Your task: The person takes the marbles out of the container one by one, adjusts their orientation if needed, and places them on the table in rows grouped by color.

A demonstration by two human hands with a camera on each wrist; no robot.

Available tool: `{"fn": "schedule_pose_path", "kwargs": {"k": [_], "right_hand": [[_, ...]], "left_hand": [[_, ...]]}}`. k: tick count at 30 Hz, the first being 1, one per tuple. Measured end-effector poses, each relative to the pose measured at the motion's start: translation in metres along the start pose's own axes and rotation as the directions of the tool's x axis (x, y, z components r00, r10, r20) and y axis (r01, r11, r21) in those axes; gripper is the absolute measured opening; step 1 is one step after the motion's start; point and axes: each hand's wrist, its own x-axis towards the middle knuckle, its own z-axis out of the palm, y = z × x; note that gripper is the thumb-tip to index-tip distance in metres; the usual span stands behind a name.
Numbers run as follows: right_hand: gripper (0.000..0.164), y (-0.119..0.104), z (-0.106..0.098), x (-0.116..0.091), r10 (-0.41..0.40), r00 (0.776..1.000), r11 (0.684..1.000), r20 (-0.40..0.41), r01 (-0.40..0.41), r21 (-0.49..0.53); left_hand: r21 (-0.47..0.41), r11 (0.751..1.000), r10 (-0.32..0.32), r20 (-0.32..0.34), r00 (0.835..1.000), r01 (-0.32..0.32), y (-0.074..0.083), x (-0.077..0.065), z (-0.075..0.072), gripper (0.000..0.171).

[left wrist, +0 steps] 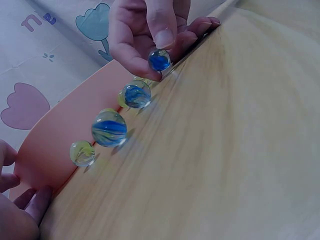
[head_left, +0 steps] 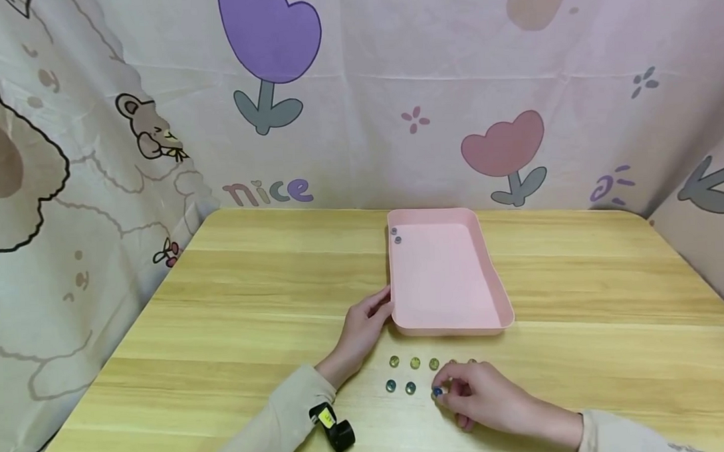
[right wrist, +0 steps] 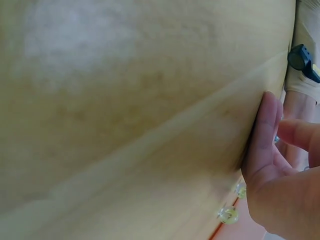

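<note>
My right hand (head_left: 484, 394) pinches a clear marble with a blue swirl (head_left: 437, 391) between thumb and forefinger, low over the table. The left wrist view shows that blue marble (left wrist: 159, 60) at the fingertips. Left of it on the wood lie a blue marble (head_left: 410, 387) and another blue marble (head_left: 391, 385). Behind them runs a row of several yellow marbles (head_left: 415, 362), partly covered by the right hand. My left hand (head_left: 362, 329) touches the left wall of a pink tray (head_left: 447, 276) near its front corner, its fingers lying along the outside.
Two small greyish marbles (head_left: 398, 240) lie inside the tray at its back left. The wooden table (head_left: 268, 282) extends to both sides, with a printed cloth (head_left: 359, 139) hanging behind it. A black wrist camera (head_left: 339, 433) is strapped to the left sleeve.
</note>
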Motion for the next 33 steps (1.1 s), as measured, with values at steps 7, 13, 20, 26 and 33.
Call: {"fn": "schedule_pose_path", "kwargs": {"k": [7,13,20,26,33], "right_hand": [[0.006,0.0020,0.0001,0.0012,-0.009,1.000,1.000,-0.006,0.009,-0.013],[0.007,0.0026,0.0014,0.0019,-0.019,1.000,1.000,-0.012,0.019,-0.020],[0.008,0.0022,0.0018,0.0020,-0.037,0.999,0.998,-0.030,0.035,-0.058],[0.008,0.0035,0.0035,0.0016,-0.038,0.999,0.998,-0.029,0.036,-0.054],[0.009,0.0037,0.0033,0.0011,-0.047,0.998,0.997,-0.032,0.044,-0.066]], "left_hand": [[-0.002,1.000,0.000,0.002,1.000,0.000,0.0006,0.0005,-0.0004,0.040],[0.004,1.000,-0.005,0.004,1.000,0.005,0.0000,0.0000,-0.0011,0.040],[0.013,1.000,0.006,0.002,1.000,-0.006,0.0000,-0.0001,-0.0015,0.040],[0.016,1.000,0.002,-0.001,1.000,-0.002,-0.0010,-0.0007,-0.0014,0.040],[0.008,1.000,0.000,0.009,1.000,0.000,0.0007,0.0002,-0.0005,0.039]]}}
